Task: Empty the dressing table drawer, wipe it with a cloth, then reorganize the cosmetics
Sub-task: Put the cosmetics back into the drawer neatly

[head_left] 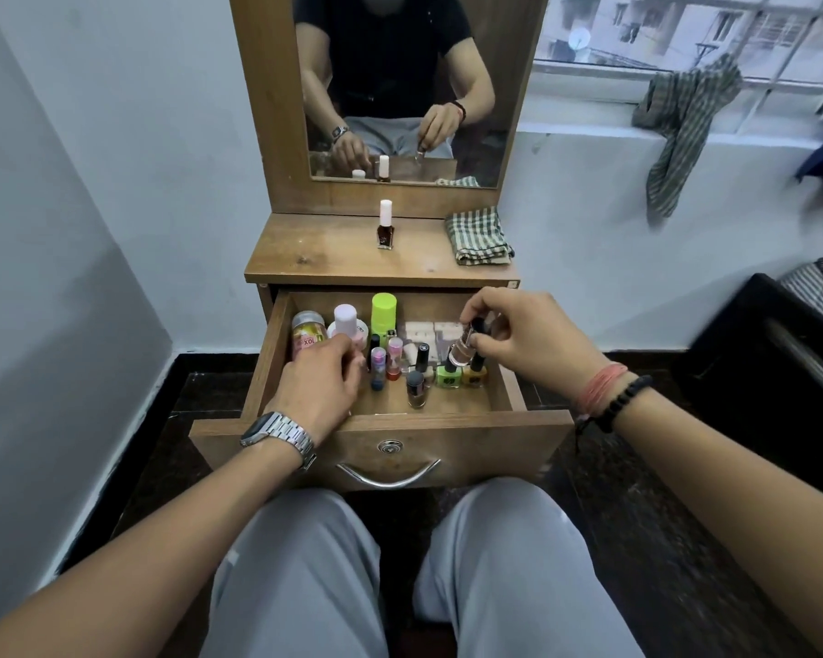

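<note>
Two hands in the open drawer (500, 396), left hand (317, 387) curled over hidden bottles, grip unclear, right hand (514, 337) pinching a tilted brown bottle (462, 349).

The person's arms are bare all the way down to the wrists; no sleeves cover them in the view from the head. On the left wrist sits a shiny silver watch (276, 435) with a metal link band and a dark face; on the right wrist are two bands — a pink thread band (600, 388) wound round many times, and a bracelet of small black beads (624, 401) just beside it. The legs wear light grey trousers (509, 572); in the mirror the top is a black T-shirt (383, 40) with short sleeves.
</note>
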